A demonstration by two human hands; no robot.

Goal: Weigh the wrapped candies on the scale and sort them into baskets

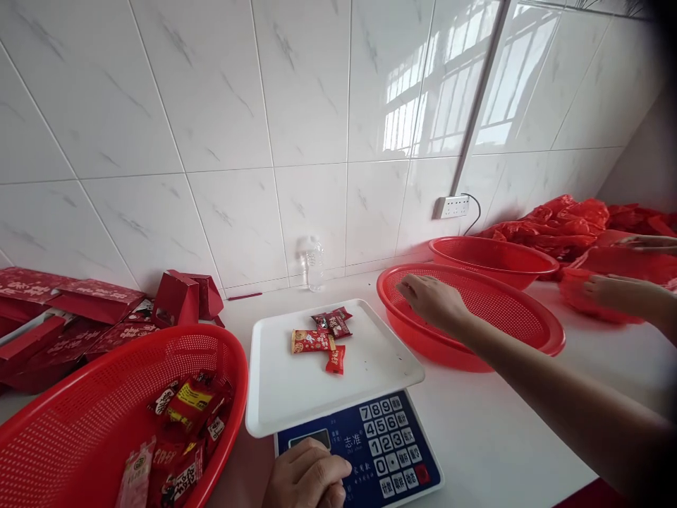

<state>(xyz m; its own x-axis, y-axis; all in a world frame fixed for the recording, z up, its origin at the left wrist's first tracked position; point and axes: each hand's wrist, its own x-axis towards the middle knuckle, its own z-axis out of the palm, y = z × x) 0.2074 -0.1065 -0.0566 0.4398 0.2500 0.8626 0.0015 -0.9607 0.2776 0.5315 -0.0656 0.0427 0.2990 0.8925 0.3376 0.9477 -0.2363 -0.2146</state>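
Note:
My right hand (431, 300) reaches over the near rim of a red mesh basket (529, 339) to the right of the scale. It is palm down, its fingers stretch toward the mesh, and I see nothing in it. My left hand (307, 476) rests with curled fingers on the blue front panel of a weighing scale (391, 441), over its display and beside the number keys. The scale's white tray (296, 388) carries three small red-wrapped candies (324, 337).
A red basket (68, 423) at the front left holds several wrapped snacks (185, 423). Red gift boxes (79, 310) lie at the far left. A plastic bottle (315, 264) stands by the tiled wall. Behind is a second red basket (494, 257). Another person's hands (608, 291) handle red bags (565, 226) at the right.

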